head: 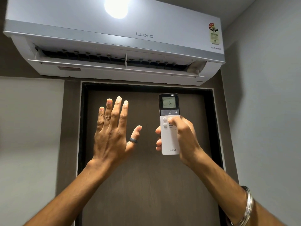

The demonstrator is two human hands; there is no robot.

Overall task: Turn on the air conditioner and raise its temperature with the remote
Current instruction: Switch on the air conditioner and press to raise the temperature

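Note:
A white wall-mounted air conditioner fills the top of the view, and its front louver hangs open. My right hand grips a slim white remote upright below the unit's right half. The remote's small screen reads 16. My thumb rests on the round buttons just under the dark row with minus, power and plus. My left hand is raised to the left of the remote, palm away from me, fingers spread, holding nothing. It wears a dark ring on the thumb.
A dark brown door with a black frame stands straight ahead below the unit. Grey walls flank it on both sides. A bright light glare reflects on the unit's top. A metal bangle circles my right wrist.

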